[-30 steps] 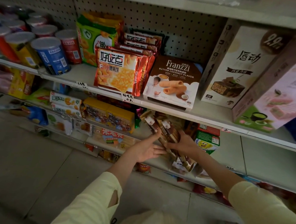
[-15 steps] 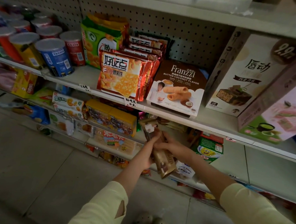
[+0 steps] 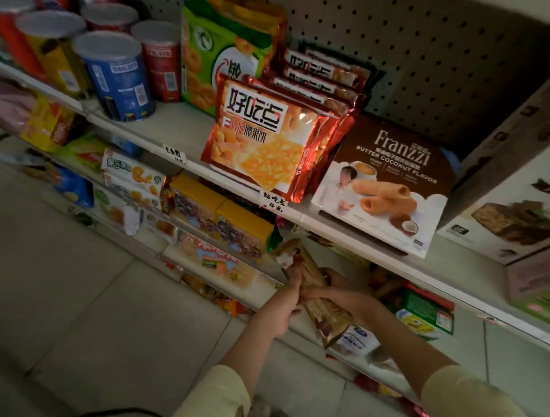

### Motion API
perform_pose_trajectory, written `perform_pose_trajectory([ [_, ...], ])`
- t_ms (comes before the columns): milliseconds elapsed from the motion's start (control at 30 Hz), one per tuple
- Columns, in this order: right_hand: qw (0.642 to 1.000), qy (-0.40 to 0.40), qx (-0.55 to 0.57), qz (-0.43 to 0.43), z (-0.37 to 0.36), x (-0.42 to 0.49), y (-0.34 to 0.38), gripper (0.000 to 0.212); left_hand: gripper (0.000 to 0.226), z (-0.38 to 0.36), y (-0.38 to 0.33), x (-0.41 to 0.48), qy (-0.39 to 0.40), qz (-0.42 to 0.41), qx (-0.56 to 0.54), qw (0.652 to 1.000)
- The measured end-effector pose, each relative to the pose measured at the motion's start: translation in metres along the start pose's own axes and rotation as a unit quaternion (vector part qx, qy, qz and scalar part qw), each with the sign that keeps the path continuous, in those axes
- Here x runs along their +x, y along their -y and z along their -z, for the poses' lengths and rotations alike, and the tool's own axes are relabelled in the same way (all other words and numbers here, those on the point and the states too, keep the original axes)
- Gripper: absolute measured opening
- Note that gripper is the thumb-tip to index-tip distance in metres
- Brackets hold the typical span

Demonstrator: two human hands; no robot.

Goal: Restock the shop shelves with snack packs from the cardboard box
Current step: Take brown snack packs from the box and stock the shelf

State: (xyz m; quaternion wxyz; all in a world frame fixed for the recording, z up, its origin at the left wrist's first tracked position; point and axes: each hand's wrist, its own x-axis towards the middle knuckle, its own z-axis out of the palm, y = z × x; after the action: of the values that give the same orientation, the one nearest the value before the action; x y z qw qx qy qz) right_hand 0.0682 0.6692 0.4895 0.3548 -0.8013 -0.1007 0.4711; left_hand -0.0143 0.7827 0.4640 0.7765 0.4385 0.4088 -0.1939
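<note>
Packs that lay fanned a second ago are now bunched, both hands [image 3: 313, 295] clamped on the brown snack packs [image 3: 318, 301] at lower centre, ready for shelving.

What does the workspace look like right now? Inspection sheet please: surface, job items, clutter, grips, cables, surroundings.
Surface: white upper shelf, stocked; lower shelves dim.
Job's things: brown snack packs, a bundle held tilted in front of the second shelf; cardboard box not in view.
Clutter: Franzzi box lying flat, red cracker bags, blue canister, yellow boxes.
Grips: left hand and right hand both closed on the packs.
Cables: dark cord on the floor, bottom edge.
Surroundings: pegboard back panel, tiled floor.
</note>
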Motion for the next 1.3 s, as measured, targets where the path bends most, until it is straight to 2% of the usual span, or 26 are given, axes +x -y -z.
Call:
perform_pose_trajectory([
  [133, 0.996, -0.082, -0.046, 0.008, 0.009, 0.033, -0.013, 0.077, 0.04, 0.003, -0.008, 0.023, 0.006, -0.016, -0.033, 0.999],
  [200, 0.986, -0.12, -0.113, 0.014, 0.012, 0.045, -0.012, 0.089, 0.027, 0.004, -0.009, 0.033, -0.009, -0.034, -0.002, 0.999],
  [300, 0.944, -0.161, -0.286, 0.044, 0.014, 0.055, -0.01, 0.096, 0.017, 0.01, -0.004, 0.047, -0.049, -0.093, 0.125, 0.987],
  [400, 0.892, -0.172, -0.411, 0.082, 0.014, 0.067, -0.013, 0.093, 0.025, 0.02, -0.002, 0.049, -0.102, -0.166, 0.262, 0.945],
  [767, 0.91, -0.114, -0.388, 0.09, 0.024, 0.08, -0.011, 0.09, 0.031, 0.035, 0.005, 0.057, -0.135, -0.271, 0.37, 0.878],
  [867, 0.921, -0.084, -0.371, 0.082, 0.027, 0.081, -0.011, 0.092, 0.038, 0.036, 0.007, 0.053, -0.174, -0.329, 0.415, 0.83],
  [933, 0.926, -0.064, -0.366, 0.061, 0.027, 0.079, -0.011, 0.093, 0.044, 0.039, 0.006, 0.05, -0.211, -0.375, 0.439, 0.789],
  [1067, 0.93, -0.055, -0.362, 0.041, 0.028, 0.074, -0.013, 0.095, 0.055, 0.044, -0.001, 0.051, -0.232, -0.446, 0.506, 0.701],
  [1233, 0.933, -0.017, -0.359, 0.011, 0.028, 0.071, -0.02, 0.095, 0.06, 0.045, -0.011, 0.056, -0.161, -0.372, 0.639, 0.654],
  [1300, 0.934, -0.015, -0.356, 0.0, 0.028, 0.071, -0.022, 0.1, 0.061, 0.044, -0.01, 0.059, -0.157, -0.358, 0.651, 0.651],
])
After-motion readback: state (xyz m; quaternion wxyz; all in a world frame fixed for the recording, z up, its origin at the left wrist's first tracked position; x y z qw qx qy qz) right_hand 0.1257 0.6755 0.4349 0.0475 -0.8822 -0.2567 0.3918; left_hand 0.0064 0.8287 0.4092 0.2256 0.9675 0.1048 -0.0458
